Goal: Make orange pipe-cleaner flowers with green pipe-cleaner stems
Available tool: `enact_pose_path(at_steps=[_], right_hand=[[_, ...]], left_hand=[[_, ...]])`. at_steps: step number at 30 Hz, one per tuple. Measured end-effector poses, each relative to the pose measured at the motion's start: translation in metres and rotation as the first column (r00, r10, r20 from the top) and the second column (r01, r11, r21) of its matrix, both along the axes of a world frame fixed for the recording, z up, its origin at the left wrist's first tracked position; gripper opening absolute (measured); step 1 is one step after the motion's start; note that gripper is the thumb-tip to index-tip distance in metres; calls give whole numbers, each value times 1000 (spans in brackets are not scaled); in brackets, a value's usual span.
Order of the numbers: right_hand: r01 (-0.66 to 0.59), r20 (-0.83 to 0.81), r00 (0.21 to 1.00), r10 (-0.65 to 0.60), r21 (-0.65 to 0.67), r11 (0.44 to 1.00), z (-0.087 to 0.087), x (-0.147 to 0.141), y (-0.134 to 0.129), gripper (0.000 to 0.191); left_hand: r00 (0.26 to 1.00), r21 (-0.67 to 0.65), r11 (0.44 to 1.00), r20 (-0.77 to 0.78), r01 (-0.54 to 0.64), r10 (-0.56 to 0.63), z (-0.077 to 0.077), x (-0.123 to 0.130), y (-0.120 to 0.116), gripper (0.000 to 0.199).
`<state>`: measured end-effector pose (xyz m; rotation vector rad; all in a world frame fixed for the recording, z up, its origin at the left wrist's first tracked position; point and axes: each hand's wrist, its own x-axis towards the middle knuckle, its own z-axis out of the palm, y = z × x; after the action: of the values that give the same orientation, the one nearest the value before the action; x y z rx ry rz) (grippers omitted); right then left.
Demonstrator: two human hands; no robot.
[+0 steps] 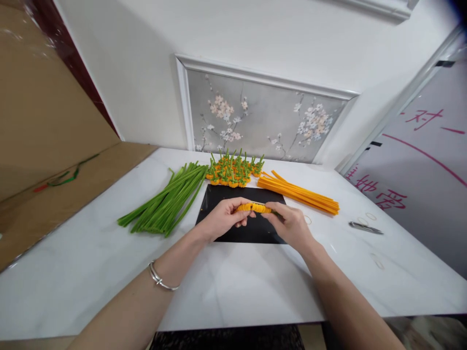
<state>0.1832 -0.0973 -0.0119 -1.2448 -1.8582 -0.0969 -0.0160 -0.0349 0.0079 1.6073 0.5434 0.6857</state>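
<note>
Between both hands, above a black mat [248, 231], is an orange coil of fuzzy pipe cleaner [254, 207]. My left hand [226, 217] pinches its left end, with thumb and fingers closed. At its right end, my right hand [291, 222] has its fingers closed too, and a bit of green shows beside them. Behind the mat stand several small orange pipe-cleaner pieces with green stems [233, 170] pointing up. Green pipe cleaners [168, 199] lie in a bundle to the left. Orange pipe cleaners [299, 192] lie in a bundle to the right.
Small metal snips [366, 227] lie on the white marbled table [109, 287] at the right, with several thin rubber bands [377, 261] around them. A wall with a framed floral panel [262, 112] rises behind. A whiteboard [423, 170] stands right, cardboard [47, 112] left.
</note>
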Motion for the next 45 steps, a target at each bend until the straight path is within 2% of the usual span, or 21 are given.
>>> enact_pose_path(at_steps=[6, 9, 11, 15, 20, 24, 27, 29, 33, 36, 41, 45], right_hand=[[-4, -8, 1000, 4, -76, 997, 1, -3, -1, 17], [-36, -8, 999, 35, -128, 991, 1, -2, -1, 16], [-35, 3, 999, 36, -137, 990, 0, -2, 0, 19], [56, 4, 998, -55, -89, 995, -4, 3, 3, 20], [107, 0, 994, -107, -56, 993, -4, 9, 5, 20], [100, -6, 995, -100, -37, 994, -3, 16, 5, 23], [91, 26, 996, -90, -19, 996, -3, 22, 6, 24], [75, 74, 995, -73, -16, 997, -2, 24, 6, 24], [32, 175, 984, -22, -50, 998, -1, 25, 5, 26], [24, 232, 973, -6, -75, 997, 2, 23, 3, 28], [64, 337, 941, -26, -101, 993, 6, 15, 0, 35], [-18, 305, 950, 63, -149, 989, 6, 9, 1, 28]], left_hand=[[999, -26, 998, -14, -50, 50, 3, 3, -4, 31], [998, -120, 992, 43, -32, 38, 6, 3, -5, 36], [994, -258, 966, 108, -2, 31, 8, 2, -5, 40], [988, -493, 867, 151, 68, 9, 10, 0, -3, 49], [997, -576, 814, 60, 76, -51, 8, -5, -1, 51], [995, -559, 823, 37, 100, -96, 9, -13, 4, 51], [990, -478, 869, 2, 124, -140, 10, -20, 9, 37], [983, -417, 900, -66, 128, -171, 11, -22, 10, 29], [952, -337, 927, -194, 163, -238, 8, -20, 8, 31], [949, -285, 947, -229, 148, -217, 7, -16, 5, 32], [939, -214, 976, -323, 46, -115, 12, -12, 1, 39], [929, -173, 981, -342, 88, -143, 14, -9, -1, 36]])
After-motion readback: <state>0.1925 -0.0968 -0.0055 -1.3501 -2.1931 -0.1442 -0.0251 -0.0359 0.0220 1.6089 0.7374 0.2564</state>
